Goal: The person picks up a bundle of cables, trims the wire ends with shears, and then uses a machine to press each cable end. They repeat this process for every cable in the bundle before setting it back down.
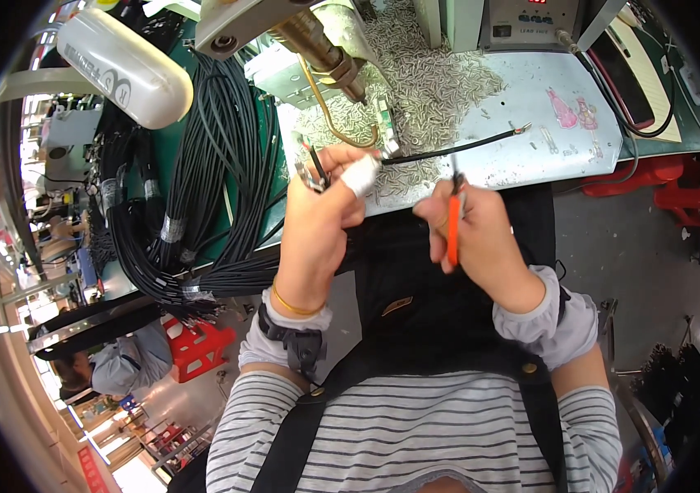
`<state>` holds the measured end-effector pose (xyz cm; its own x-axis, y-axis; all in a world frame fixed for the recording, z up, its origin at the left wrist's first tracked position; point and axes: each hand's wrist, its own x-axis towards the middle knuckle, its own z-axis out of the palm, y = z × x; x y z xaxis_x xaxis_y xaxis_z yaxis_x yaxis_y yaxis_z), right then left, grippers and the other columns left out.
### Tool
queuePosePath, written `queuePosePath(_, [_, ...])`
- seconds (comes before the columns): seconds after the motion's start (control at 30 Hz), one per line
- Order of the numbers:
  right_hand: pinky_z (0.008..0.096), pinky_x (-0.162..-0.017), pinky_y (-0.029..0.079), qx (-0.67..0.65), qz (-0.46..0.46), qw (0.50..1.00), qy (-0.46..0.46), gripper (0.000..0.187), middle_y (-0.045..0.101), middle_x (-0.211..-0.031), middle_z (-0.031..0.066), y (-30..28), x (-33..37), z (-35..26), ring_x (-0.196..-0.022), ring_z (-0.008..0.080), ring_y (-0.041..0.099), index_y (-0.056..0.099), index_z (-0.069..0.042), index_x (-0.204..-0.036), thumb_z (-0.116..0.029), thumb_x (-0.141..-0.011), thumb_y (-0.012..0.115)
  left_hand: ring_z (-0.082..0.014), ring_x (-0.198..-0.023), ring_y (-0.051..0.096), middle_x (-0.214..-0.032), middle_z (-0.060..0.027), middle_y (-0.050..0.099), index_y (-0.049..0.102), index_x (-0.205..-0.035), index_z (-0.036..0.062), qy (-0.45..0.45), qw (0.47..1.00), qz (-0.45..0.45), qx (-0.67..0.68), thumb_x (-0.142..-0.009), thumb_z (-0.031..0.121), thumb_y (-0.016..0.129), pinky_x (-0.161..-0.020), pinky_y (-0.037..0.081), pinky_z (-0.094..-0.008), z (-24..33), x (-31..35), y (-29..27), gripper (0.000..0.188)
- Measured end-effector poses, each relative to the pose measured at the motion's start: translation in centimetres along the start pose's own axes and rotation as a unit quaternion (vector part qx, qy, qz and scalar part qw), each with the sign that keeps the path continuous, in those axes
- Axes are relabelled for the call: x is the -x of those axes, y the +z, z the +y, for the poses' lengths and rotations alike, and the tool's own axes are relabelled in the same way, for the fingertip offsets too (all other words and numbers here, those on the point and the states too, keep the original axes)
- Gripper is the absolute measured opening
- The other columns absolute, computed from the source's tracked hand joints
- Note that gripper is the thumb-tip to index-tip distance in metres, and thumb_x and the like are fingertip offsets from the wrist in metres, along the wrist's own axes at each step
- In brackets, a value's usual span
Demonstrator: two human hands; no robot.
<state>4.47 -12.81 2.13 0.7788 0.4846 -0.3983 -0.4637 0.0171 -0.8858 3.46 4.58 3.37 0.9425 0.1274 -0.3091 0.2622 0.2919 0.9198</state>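
Note:
My left hand [321, 201], with a white wrap on its thumb, is closed on a black cable [465, 146]. The cable runs out to the right past the thumb and ends in short stripped wires. A second black cable end with a reddish tip [314, 161] stands up between the fingers of the same hand. My right hand [473, 230] grips a pair of orange-handled pliers [453, 226], their slim dark tip pointing away from me, just below the cable. Directly beyond my left hand is the machine's metal ram [341, 70], with a bent brass-coloured tube [329, 115] beside it.
Heaps of small metal pins [424, 78] cover much of the pale metal plate [522, 90]. Bundled black cables [210, 156] lie on the green table at left. A white cylinder [124, 70] hangs upper left, and a control box [530, 23] stands behind. Red stools [686, 193] are at right.

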Motion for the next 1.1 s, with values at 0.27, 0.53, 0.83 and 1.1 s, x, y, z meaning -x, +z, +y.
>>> queuePosePath(0.27, [0.0214,-0.04,0.036,0.085,0.099,0.981,-0.143,0.018,0.049,-0.059,0.0017,-0.5,-5.6,-1.9,-0.043,0.0067,0.043,0.049,0.001,-0.081,-0.017,-0.085,0.051,-0.0009,-0.042,0.03,-0.059,0.005,0.043,0.056,-0.088,0.0011,-0.056,0.997,-0.008,0.05,-0.078,0.004,0.059,-0.037,0.02,-0.0163,0.8,-3.3,0.2,0.011])
queuePosePath(0.53, [0.0219,-0.04,0.036,0.09,0.057,0.982,-0.158,0.015,0.045,-0.056,0.0008,-0.3,-6.6,-1.8,-0.043,0.0067,0.041,0.051,0.002,-0.088,-0.013,-0.085,0.05,-0.0014,-0.042,0.03,-0.057,0.0035,0.043,0.053,-0.082,0.0018,-0.088,0.995,-0.043,0.031,-0.077,0.005,0.061,-0.037,0.019,-0.0164,1.5,-4.3,-0.9,0.01])
queuePosePath(0.83, [0.0222,-0.04,0.034,0.109,0.065,0.977,-0.172,0.011,0.044,-0.056,0.0005,-0.2,-6.6,-1.7,-0.044,0.0066,0.041,0.051,0.001,-0.086,-0.01,-0.084,0.048,-0.0015,-0.041,0.029,-0.057,0.0032,0.043,0.051,-0.077,0.0033,-0.069,0.997,-0.025,0.02,-0.075,0.008,0.064,-0.037,0.019,-0.0164,1.4,-4.0,-0.8,0.014])
queuePosePath(1.1, [0.022,-0.041,0.034,0.109,0.077,0.972,-0.191,0.012,0.043,-0.055,0.0002,-0.1,-6.7,-1.0,-0.044,0.0062,0.039,0.049,0.0,-0.085,-0.012,-0.085,0.05,-0.0021,-0.043,0.032,-0.059,0.0023,0.045,0.054,-0.083,0.0018,-0.06,0.998,-0.034,-0.002,-0.076,0.007,0.062,-0.037,0.021,-0.0171,1.6,-3.8,-0.7,0.011])
